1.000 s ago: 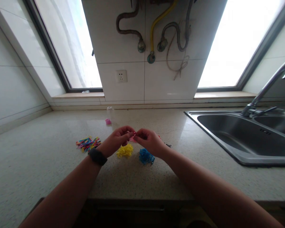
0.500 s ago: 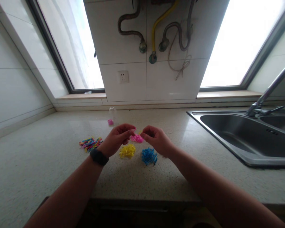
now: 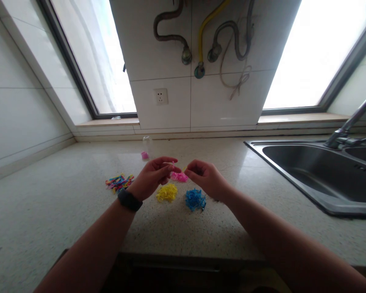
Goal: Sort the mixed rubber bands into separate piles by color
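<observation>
My left hand (image 3: 155,173), with a dark band on its wrist, pinches a small pink rubber band (image 3: 173,164) at its fingertips. Opposite it, a short distance apart, my right hand (image 3: 205,176) has thumb and forefinger pressed together. A bit of yellow shows at those fingertips, too small to make out. Below and behind the hands lies a pile of pink bands (image 3: 179,177), partly hidden. Closer to me are a heap of yellow bands (image 3: 167,193) and one of blue bands (image 3: 195,200). Left of my left wrist is a mixed-colour pile (image 3: 118,182).
A clear cup (image 3: 147,143) with something pink at its base stands toward the wall. The steel sink (image 3: 293,179) with its faucet (image 3: 347,124) is set into the counter on the right. Pipes and a socket (image 3: 161,97) are on the tiled wall.
The view has shifted slightly, so most things sit a little further right. The pink band at my left fingertips shows more plainly, with the forefinger stretched further out. My right hand keeps its pinch.
</observation>
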A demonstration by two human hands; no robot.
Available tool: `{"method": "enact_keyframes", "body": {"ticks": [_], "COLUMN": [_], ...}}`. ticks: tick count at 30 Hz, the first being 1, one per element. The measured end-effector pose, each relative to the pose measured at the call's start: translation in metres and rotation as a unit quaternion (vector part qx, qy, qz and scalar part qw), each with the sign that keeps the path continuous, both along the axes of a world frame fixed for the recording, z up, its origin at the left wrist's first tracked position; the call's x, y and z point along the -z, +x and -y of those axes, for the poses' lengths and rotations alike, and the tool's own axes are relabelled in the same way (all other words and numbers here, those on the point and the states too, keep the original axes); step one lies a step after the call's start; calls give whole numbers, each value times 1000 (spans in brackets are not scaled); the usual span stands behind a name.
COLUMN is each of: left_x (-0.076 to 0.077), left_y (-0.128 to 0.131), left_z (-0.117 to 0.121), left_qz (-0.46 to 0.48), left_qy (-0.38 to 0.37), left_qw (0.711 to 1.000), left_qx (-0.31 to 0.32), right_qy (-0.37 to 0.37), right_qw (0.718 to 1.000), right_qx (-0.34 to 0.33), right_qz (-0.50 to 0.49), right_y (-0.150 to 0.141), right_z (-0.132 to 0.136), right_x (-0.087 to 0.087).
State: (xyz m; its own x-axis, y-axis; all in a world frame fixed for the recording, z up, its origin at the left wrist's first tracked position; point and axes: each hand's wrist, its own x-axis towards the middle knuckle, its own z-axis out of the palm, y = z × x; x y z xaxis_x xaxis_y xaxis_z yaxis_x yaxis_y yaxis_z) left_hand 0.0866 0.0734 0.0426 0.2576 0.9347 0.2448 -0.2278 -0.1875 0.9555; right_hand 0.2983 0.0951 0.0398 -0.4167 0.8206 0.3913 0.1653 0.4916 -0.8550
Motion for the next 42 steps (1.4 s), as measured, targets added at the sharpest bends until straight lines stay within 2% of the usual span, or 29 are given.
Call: {"method": "enact_keyframes", "body": {"ticks": [34,42], "left_x": [0,5], "left_y": [-1,0], "left_z": [1,-5], "left_qz": [6,-15], "left_qy": [12,24], "left_qw": [1000,1000], "left_qx": [27,8], "right_qy": [-10,-1], "right_qw": [999,999], "right_qx": [-7,3], "right_qz": [-30,-47], "right_y": [6,12], "right_z": [-1,-1], "right_x": [-4,-9]}}
